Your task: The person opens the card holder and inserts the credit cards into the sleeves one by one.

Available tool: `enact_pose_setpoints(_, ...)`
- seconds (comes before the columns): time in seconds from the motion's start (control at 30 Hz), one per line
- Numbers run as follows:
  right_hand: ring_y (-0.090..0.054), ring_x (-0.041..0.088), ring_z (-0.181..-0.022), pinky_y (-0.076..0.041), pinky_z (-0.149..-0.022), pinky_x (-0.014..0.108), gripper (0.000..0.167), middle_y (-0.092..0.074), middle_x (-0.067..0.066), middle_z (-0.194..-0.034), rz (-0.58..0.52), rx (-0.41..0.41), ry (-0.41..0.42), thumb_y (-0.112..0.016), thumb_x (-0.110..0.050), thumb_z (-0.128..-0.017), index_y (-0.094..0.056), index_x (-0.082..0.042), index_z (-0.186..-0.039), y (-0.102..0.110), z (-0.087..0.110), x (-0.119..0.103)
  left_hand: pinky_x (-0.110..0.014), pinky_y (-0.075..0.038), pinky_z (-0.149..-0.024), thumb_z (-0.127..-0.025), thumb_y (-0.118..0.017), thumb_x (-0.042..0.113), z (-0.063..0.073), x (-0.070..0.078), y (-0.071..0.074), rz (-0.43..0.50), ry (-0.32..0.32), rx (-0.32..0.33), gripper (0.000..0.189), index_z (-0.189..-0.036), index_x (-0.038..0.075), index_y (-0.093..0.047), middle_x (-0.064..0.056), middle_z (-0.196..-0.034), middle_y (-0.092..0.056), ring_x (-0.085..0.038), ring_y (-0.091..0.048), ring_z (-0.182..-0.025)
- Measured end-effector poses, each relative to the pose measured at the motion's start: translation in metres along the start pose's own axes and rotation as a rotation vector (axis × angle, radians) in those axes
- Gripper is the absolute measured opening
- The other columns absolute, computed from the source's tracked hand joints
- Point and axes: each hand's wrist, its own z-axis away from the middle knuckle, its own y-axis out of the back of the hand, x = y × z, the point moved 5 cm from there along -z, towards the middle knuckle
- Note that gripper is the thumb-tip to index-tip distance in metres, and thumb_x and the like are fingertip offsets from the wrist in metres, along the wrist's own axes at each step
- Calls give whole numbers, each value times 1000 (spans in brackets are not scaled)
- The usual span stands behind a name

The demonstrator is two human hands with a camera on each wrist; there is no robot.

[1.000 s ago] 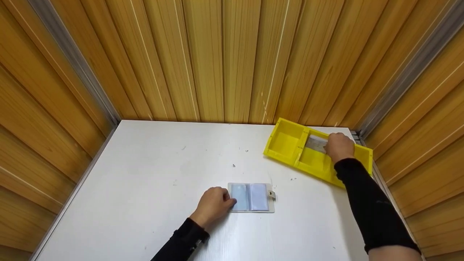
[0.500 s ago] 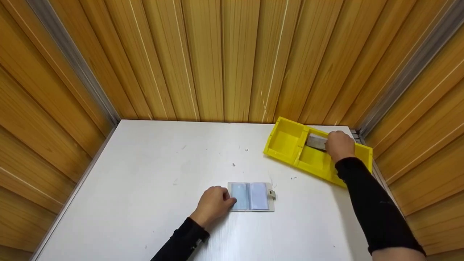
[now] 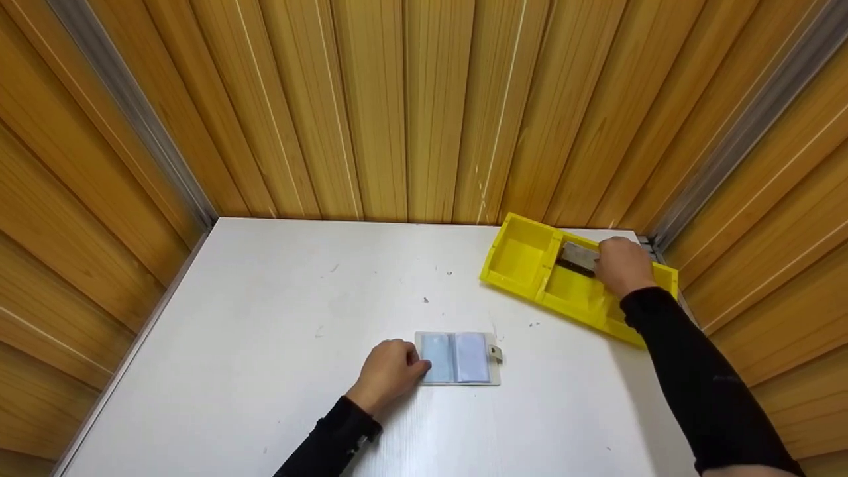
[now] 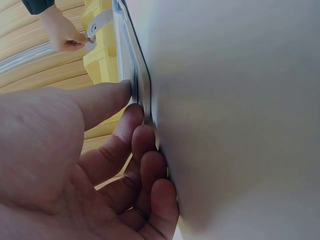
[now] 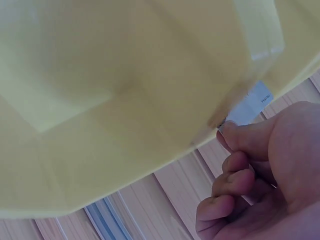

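An open card holder (image 3: 472, 358) with clear, bluish sleeves lies flat on the white table, its snap strap (image 3: 495, 354) at the right edge. My left hand (image 3: 387, 374) pinches its left edge, thumb on top and fingertips at the side, as the left wrist view shows. At the back right, my right hand (image 3: 625, 267) is over a yellow tray (image 3: 520, 255). Between thumb and index finger it pinches a greyish card (image 3: 578, 257), tilted over the middle compartment. Small dark print shows on the card (image 5: 265, 97) in the right wrist view.
Dividers split the tray into compartments, and it stands slantwise near the table's back right corner. Wood-patterned panels (image 3: 397, 112) wall in the back and both sides, with metal posts (image 3: 139, 106) at the corners. Small dark marks dot the white table (image 3: 285, 318).
The card in my right hand has tilted up from the tray's floor, and a dark side or shadow now shows along its lower edge. My left hand keeps its place on the card holder.
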Motion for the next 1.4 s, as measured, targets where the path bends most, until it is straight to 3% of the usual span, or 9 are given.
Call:
enact_pose_setpoints(0.3,-71,47,-79,-61,-73,68,28,-72,33,-98,-24,78,-16,-77,-7,-94,-71,14,-111,21,7,-1,-27,-44,-67,-97,-81,28,0,-1,-1,5,-5,-3,31,-71,17,-68,9,-70,-58,-7,-50,-68)
enact_pose_setpoints(0.53,-70,49,-93,-59,-81,65,34,-73,35,-115,-143,40,-106,-68,-13,-99,-70,11,-123,30,11,-13,-27,-44,-67,-96,-81,26,0,-2,-2,4,-9,11,30,-70,17,-68,9,-69,-58,-8,-50,-69)
enact_pose_setpoints(0.77,-68,43,-106,-59,-84,49,34,-72,31,-131,-294,-19,-148,-56,-18,-108,-69,5,-129,36,19,-55,-28,-44,-68,-97,-82,27,0,-2,-1,-9,2,8,30,-71,17,-67,8,-70,-57,-10,-50,-69)
enact_pose_setpoints(1.2,-73,34,-98,-63,-83,43,29,-76,21,-115,-356,-62,-40,-58,-21,-109,-74,2,-117,22,41,-132,-28,-45,-67,-96,-81,26,1,-1,-1,-6,-13,23,29,-71,17,-69,9,-70,-59,-9,-51,-69)
enact_pose_setpoints(1.4,-75,33,-97,-63,-75,36,23,-80,19,-115,-396,-109,11,-61,-18,-107,-77,-1,-110,11,53,-160,-28,-44,-66,-96,-83,23,2,3,1,-18,-61,48,32,-69,16,-66,9,-69,-56,-8,-48,-68)
